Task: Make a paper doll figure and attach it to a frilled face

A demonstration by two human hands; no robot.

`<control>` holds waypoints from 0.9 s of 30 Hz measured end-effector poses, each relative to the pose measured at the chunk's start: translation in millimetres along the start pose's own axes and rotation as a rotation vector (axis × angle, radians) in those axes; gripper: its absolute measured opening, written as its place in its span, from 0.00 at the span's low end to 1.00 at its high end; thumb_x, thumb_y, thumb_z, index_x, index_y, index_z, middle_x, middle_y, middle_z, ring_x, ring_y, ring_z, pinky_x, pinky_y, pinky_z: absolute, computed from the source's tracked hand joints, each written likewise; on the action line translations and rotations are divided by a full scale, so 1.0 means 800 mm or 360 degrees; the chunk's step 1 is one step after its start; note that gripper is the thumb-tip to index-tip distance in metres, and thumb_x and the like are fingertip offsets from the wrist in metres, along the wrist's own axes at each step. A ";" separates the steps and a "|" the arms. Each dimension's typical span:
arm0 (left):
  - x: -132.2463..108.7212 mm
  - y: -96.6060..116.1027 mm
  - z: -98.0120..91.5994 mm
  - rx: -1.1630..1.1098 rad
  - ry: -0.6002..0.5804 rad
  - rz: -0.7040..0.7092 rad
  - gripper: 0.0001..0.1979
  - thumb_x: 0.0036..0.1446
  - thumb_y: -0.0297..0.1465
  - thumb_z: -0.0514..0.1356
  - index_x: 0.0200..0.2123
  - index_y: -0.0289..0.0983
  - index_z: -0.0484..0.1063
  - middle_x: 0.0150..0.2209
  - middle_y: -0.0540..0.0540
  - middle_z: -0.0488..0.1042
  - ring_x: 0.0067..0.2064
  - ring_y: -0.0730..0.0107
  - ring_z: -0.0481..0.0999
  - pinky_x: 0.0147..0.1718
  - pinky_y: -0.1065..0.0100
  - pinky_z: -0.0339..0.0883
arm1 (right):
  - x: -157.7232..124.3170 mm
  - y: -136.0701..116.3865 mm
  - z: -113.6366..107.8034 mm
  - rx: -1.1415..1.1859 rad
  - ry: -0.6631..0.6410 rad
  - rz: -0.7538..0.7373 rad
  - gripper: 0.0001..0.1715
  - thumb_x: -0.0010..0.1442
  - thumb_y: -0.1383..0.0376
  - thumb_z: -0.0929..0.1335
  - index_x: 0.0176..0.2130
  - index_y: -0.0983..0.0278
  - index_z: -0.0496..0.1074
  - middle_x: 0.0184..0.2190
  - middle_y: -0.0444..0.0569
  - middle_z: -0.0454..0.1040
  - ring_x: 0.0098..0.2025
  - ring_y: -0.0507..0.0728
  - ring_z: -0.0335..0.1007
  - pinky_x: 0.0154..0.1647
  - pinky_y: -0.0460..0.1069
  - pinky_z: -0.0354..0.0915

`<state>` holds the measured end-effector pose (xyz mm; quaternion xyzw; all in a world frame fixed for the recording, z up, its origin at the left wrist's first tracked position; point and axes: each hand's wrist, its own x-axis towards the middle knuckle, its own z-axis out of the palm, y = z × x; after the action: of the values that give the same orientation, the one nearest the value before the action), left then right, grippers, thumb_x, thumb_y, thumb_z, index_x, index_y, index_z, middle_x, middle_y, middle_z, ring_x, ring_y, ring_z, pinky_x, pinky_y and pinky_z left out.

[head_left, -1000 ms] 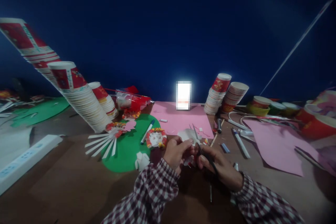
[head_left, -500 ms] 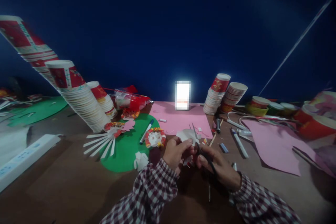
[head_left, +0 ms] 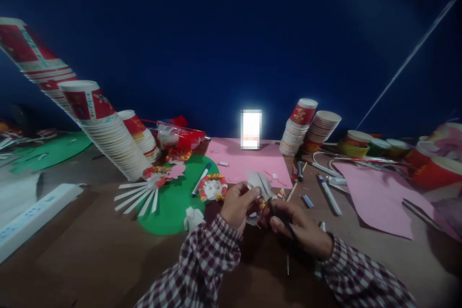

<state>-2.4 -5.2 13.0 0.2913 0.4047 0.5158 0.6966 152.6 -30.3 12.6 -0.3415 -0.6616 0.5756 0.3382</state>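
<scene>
My left hand (head_left: 235,206) pinches a white paper piece (head_left: 254,181), with the thumb lying on it. The piece looks cut from a paper cup; red and yellow print shows by my fingers. In my right hand (head_left: 305,232) is a pair of dark-handled scissors (head_left: 288,224), the fingers closed round the handles. The scissor blades lie against the paper, pointing away from me. To the left of the hands, a cut cup piece with a red and yellow border (head_left: 213,187) rests at the edge of a green sheet (head_left: 164,216). A crumpled white scrap (head_left: 194,219) lies below it.
Paper cup stacks (head_left: 108,130) lean at the left, others (head_left: 299,127) at the back right. Pink sheets (head_left: 234,149) lie ahead and to the right. Markers (head_left: 329,195), a fringed paper cutout (head_left: 144,195), a power strip (head_left: 36,219) and a bright blurred screen (head_left: 251,129) surround the hands.
The paper has turned and tilted slightly in my left hand, and the scissor blades, apart before, now look closer together on it. Both hands remain in nearly the same place.
</scene>
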 end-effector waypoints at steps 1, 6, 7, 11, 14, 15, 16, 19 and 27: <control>0.001 0.000 -0.001 0.0014 0.0012 0.0016 0.20 0.34 0.38 0.71 0.26 0.32 0.68 0.20 0.52 0.69 0.21 0.79 0.68 0.20 0.77 0.65 | 0.000 0.001 0.000 -0.0002 -0.0012 0.0012 0.20 0.57 0.51 0.66 0.37 0.66 0.69 0.30 0.46 0.66 0.30 0.51 0.58 0.31 0.46 0.58; 0.006 -0.003 -0.005 0.0088 0.0072 0.0081 0.20 0.33 0.38 0.71 0.23 0.33 0.67 0.18 0.51 0.70 0.20 0.79 0.68 0.20 0.77 0.65 | -0.002 0.005 0.000 0.0012 0.0023 0.0062 0.19 0.56 0.52 0.67 0.37 0.65 0.69 0.30 0.45 0.65 0.30 0.51 0.59 0.30 0.45 0.58; 0.007 -0.004 -0.005 0.0099 0.0087 0.0094 0.20 0.33 0.37 0.71 0.23 0.33 0.66 0.18 0.51 0.70 0.20 0.78 0.68 0.20 0.77 0.65 | -0.002 0.005 0.000 0.0010 0.0026 0.0074 0.19 0.56 0.52 0.67 0.37 0.65 0.69 0.30 0.45 0.65 0.30 0.50 0.59 0.29 0.45 0.57; 0.008 -0.005 -0.006 0.0140 0.0125 0.0145 0.20 0.33 0.37 0.71 0.22 0.34 0.64 0.18 0.52 0.70 0.19 0.78 0.68 0.19 0.77 0.65 | -0.002 0.003 -0.001 -0.0010 -0.0006 0.0080 0.18 0.57 0.52 0.67 0.38 0.65 0.69 0.31 0.45 0.66 0.30 0.50 0.59 0.31 0.45 0.58; 0.008 -0.004 -0.007 0.0176 0.0141 0.0168 0.18 0.34 0.36 0.70 0.21 0.33 0.65 0.16 0.52 0.69 0.18 0.79 0.67 0.18 0.77 0.64 | -0.001 0.002 -0.001 -0.0046 0.0000 0.0067 0.19 0.57 0.52 0.67 0.37 0.66 0.69 0.31 0.45 0.66 0.32 0.52 0.61 0.34 0.46 0.59; 0.008 -0.004 -0.007 0.0185 0.0146 0.0170 0.18 0.35 0.36 0.70 0.21 0.33 0.65 0.16 0.52 0.69 0.18 0.79 0.67 0.18 0.77 0.64 | -0.001 0.002 -0.001 -0.0061 0.0002 0.0069 0.19 0.57 0.52 0.67 0.37 0.66 0.69 0.30 0.45 0.66 0.33 0.52 0.61 0.34 0.46 0.59; 0.008 -0.004 -0.007 0.0192 0.0149 0.0170 0.17 0.35 0.36 0.70 0.21 0.33 0.66 0.16 0.52 0.69 0.18 0.79 0.67 0.18 0.77 0.64 | 0.000 0.001 -0.001 -0.0074 0.0006 0.0071 0.19 0.57 0.52 0.67 0.37 0.66 0.69 0.30 0.45 0.66 0.33 0.52 0.61 0.34 0.46 0.59; 0.007 -0.003 -0.006 0.0204 0.0153 0.0165 0.17 0.36 0.36 0.70 0.21 0.33 0.65 0.16 0.52 0.69 0.18 0.79 0.67 0.19 0.77 0.64 | 0.000 0.000 0.000 -0.0101 0.0011 0.0085 0.21 0.56 0.50 0.66 0.36 0.66 0.69 0.29 0.45 0.66 0.31 0.52 0.60 0.33 0.46 0.59; 0.004 0.000 -0.004 0.0215 0.0167 0.0149 0.16 0.35 0.36 0.69 0.20 0.33 0.66 0.16 0.51 0.69 0.18 0.78 0.67 0.18 0.76 0.63 | -0.002 -0.001 0.000 -0.0126 0.0044 0.0104 0.20 0.56 0.50 0.67 0.36 0.66 0.69 0.29 0.46 0.66 0.32 0.53 0.61 0.32 0.47 0.59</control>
<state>-4.4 -2.0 10.6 0.3288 0.4606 0.5338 0.6283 153.4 -32.0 13.1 -0.3840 -0.6675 0.5550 0.3146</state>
